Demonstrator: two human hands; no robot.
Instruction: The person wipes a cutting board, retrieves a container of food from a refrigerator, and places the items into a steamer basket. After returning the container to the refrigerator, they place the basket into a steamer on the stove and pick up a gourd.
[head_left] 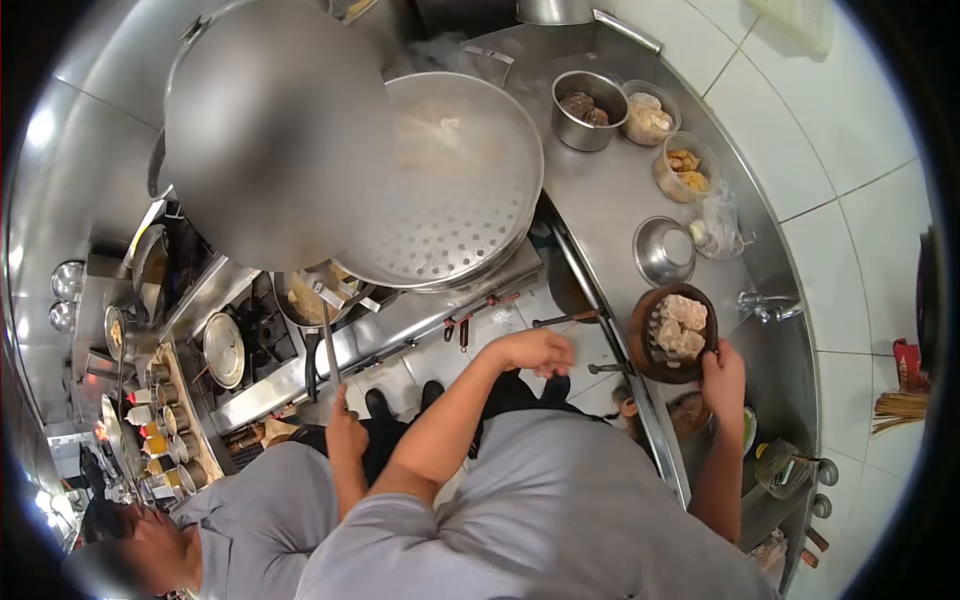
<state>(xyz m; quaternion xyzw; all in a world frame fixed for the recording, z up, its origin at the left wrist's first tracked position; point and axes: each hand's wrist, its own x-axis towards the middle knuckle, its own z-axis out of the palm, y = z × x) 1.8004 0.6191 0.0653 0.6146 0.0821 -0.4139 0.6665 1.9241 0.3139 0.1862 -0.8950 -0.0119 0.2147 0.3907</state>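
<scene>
My right hand point(724, 372) grips the near right rim of a round brown bowl point(645, 350). Several pale, lumpy pieces point(682, 325) lie in the bowl, which is over the steel counter. To the left, my left hand point(537, 352) hangs in the air above the floor gap, its fingers loosely bent and holding nothing. A metal bowl point(664, 252) sits just beyond the brown one.
A large steaming pan point(450, 200) with a perforated surface stands ahead. Food tubs point(686, 167) and a steel pot point(590, 110) occupy the back counter, with a tap point(770, 306) at right. A co-worker's hand point(346, 432) holds a long-handled utensil over the stove at left.
</scene>
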